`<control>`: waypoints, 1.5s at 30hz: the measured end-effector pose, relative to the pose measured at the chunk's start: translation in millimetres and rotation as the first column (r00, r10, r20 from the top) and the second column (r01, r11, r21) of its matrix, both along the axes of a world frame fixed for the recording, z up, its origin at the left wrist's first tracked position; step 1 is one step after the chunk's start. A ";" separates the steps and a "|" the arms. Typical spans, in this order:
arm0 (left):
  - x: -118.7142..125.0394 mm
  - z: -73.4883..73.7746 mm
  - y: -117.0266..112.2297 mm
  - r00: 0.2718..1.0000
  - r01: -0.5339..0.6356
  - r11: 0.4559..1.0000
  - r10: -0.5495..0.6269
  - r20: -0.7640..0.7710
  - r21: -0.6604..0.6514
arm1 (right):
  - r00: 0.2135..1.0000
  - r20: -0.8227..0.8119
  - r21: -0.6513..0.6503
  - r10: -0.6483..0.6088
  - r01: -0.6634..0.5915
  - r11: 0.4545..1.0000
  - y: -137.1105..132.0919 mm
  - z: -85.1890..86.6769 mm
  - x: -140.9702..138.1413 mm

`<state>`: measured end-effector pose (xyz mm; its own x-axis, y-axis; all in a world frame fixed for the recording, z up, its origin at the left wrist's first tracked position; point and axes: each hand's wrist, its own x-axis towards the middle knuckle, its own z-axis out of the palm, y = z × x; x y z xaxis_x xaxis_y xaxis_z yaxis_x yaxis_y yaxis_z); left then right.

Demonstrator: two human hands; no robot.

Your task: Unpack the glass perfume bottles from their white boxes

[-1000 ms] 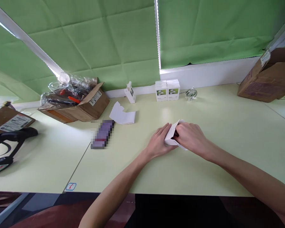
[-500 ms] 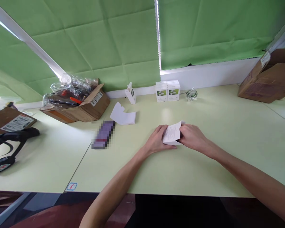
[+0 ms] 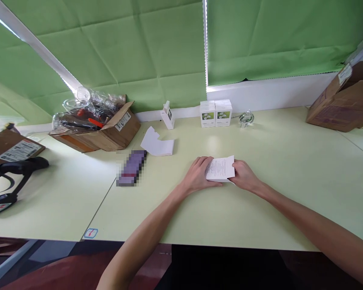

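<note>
Desk [image 3: 269,201] is pale green. I'm seeing both hands grasping a printed white leaflet [image 3: 220,168] low over the desk, left hand [image 3: 197,175] on its left edge, right hand [image 3: 243,175] on its right. A pixelated purple object [image 3: 130,168] is lying left of them, a white card piece [image 3: 156,143] just beyond it. Further back, two white boxes [image 3: 215,113] and a small glass item [image 3: 246,119] are sitting by the wall, a cardboard carton [image 3: 121,135] is holding glassware [image 3: 81,105], and a green blind [image 3: 109,48] is hanging behind.

Green blinds [image 3: 133,48], white sill [image 3: 269,94], seemingly laminate desk [image 3: 269,209]
</note>
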<state>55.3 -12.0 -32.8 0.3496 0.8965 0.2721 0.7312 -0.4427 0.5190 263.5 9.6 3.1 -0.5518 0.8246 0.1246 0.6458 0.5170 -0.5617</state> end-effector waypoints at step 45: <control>-12.6 3.0 9.9 0.993 -0.015 0.999 0.021 -0.114 0.049 | 0.884 -0.467 -0.027 0.000 -0.015 1.000 19.1 -34.5 -2.6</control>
